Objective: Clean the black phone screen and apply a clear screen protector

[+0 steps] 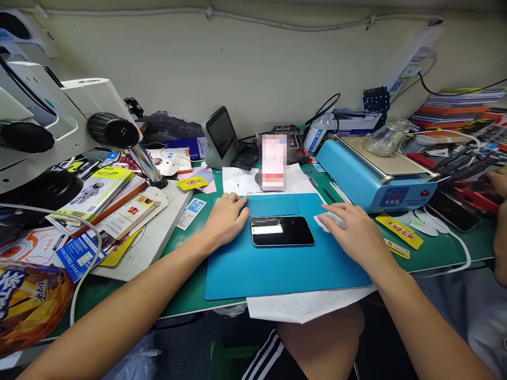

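A black-faced smartphone (283, 231) lies flat on the blue mat (277, 274), a white reflection on its screen. Just beyond it rests a thin clear sheet (273, 204) with a dark outline, like a screen protector. My left hand (226, 220) lies on the mat with its fingers stretched out, fingertips at the sheet's left edge. Over the right part of the mat, my right hand (354, 229) has a crumpled white wipe (325, 221) between thumb and fingers. Behind the sheet a second phone (273, 161) stands upright, its screen blurred out.
A blue heating plate machine (356, 174) with a glass jar (387, 138) on top stands right. A microscope (79, 121) and stacked boxes (99, 195) crowd the left. Another person's hand (499, 184) is at the far right, near red tools and a dark phone (453, 211).
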Demonstrator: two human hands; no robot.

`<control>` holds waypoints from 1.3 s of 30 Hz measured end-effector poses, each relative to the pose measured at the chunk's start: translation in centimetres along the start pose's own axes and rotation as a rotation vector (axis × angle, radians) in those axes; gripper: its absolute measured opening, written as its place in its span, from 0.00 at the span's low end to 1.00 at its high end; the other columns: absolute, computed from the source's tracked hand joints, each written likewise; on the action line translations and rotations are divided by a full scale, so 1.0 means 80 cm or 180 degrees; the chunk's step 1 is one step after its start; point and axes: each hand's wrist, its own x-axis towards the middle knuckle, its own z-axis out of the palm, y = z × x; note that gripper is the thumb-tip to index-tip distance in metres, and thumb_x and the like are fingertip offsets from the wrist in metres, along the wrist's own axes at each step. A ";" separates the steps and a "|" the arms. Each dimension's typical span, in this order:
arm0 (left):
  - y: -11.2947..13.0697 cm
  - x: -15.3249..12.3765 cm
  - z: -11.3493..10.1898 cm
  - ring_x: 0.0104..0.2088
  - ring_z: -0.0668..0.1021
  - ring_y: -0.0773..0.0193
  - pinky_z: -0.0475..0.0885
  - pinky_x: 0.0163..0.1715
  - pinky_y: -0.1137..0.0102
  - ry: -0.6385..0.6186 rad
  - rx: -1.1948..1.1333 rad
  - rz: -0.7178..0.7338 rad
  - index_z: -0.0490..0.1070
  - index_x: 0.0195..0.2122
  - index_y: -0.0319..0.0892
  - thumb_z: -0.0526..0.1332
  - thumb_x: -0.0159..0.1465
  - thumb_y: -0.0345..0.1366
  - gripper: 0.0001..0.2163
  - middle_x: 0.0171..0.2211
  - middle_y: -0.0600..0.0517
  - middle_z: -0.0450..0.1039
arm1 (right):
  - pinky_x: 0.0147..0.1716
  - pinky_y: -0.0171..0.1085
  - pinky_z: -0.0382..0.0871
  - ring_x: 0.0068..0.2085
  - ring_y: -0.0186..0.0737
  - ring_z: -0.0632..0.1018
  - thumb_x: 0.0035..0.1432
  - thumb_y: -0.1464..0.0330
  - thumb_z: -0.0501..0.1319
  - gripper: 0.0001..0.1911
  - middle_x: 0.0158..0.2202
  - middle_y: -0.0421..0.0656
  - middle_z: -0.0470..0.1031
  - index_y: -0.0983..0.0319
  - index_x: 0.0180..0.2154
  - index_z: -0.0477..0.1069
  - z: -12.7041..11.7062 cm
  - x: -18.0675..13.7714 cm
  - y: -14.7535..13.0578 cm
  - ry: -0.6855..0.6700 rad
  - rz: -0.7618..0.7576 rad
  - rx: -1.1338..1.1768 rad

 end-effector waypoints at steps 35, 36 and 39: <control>-0.003 -0.006 -0.004 0.48 0.74 0.52 0.69 0.50 0.58 0.0292 -0.0194 0.0305 0.71 0.58 0.41 0.48 0.73 0.35 0.18 0.48 0.44 0.75 | 0.61 0.53 0.71 0.61 0.53 0.75 0.71 0.61 0.53 0.24 0.59 0.56 0.75 0.70 0.58 0.73 0.037 -0.077 -0.152 -0.0515 -0.1850 0.0513; -0.003 -0.006 -0.005 0.48 0.74 0.52 0.69 0.50 0.58 0.0283 -0.0209 0.0306 0.71 0.58 0.41 0.48 0.73 0.35 0.18 0.48 0.45 0.75 | 0.62 0.54 0.69 0.63 0.55 0.73 0.71 0.58 0.53 0.28 0.62 0.58 0.72 0.73 0.60 0.70 0.039 -0.081 -0.154 -0.0583 -0.1860 0.0378; -0.004 -0.007 -0.005 0.48 0.74 0.53 0.68 0.50 0.58 0.0273 -0.0269 0.0284 0.70 0.59 0.41 0.47 0.74 0.35 0.18 0.48 0.45 0.75 | 0.64 0.58 0.65 0.69 0.60 0.64 0.68 0.49 0.51 0.41 0.68 0.62 0.60 0.76 0.66 0.61 0.040 -0.084 -0.163 -0.0863 -0.1748 0.0170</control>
